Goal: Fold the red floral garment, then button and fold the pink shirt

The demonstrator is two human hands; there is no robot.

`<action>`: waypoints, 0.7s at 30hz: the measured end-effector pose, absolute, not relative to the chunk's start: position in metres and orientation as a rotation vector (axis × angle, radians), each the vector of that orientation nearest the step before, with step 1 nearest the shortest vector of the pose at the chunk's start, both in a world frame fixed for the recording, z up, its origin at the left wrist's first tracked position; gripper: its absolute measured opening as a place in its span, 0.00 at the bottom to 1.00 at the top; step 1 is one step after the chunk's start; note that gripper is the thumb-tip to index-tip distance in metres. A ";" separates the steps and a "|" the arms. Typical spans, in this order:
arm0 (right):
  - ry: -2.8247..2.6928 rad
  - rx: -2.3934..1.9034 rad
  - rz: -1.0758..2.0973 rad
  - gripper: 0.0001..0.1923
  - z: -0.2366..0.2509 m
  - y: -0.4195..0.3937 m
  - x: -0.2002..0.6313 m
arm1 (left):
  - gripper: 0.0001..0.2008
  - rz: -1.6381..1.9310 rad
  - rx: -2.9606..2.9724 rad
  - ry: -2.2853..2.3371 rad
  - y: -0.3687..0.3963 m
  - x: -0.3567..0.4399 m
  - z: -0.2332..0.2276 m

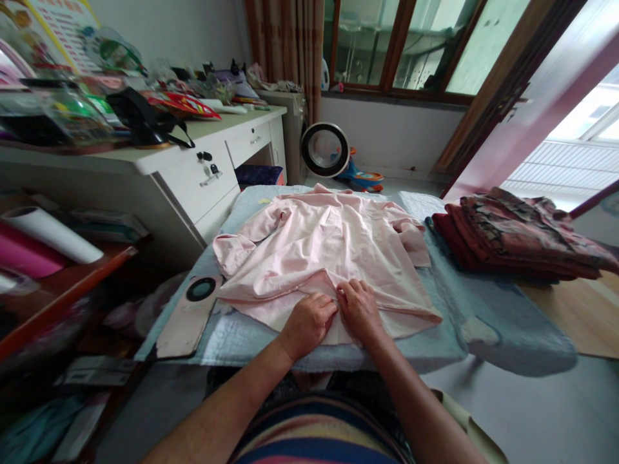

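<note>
A pale pink shirt [319, 248] lies spread out on a light blue padded cloth [483, 303] that covers the work surface. My left hand [309, 322] and my right hand [358, 308] sit side by side at the shirt's near hem, where the front edges meet. Both hands have curled fingers that pinch the pink fabric. The shirt's sleeves are bunched at the left [235, 248] and right [411, 235] sides.
A folded stack of red patterned fabric [512, 241] rests on the right of the surface. A pink flat board with a dark round hole [193, 309] lies at the left edge. A cluttered white desk [207, 161] stands at left, a round fan [325, 149] beyond.
</note>
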State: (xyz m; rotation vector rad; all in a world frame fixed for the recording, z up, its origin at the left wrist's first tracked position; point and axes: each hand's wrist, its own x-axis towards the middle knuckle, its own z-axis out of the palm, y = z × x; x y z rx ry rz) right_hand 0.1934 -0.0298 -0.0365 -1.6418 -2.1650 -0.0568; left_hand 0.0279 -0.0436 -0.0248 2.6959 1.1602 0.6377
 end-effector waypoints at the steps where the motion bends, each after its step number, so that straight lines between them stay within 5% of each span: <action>1: -2.164 -1.628 -0.050 0.06 -0.036 -0.030 0.194 | 0.08 0.632 2.698 1.167 -0.044 0.028 -0.025; 21: -2.016 -1.304 0.347 0.14 -0.045 -0.030 0.200 | 0.11 0.697 2.673 1.159 -0.044 0.027 -0.031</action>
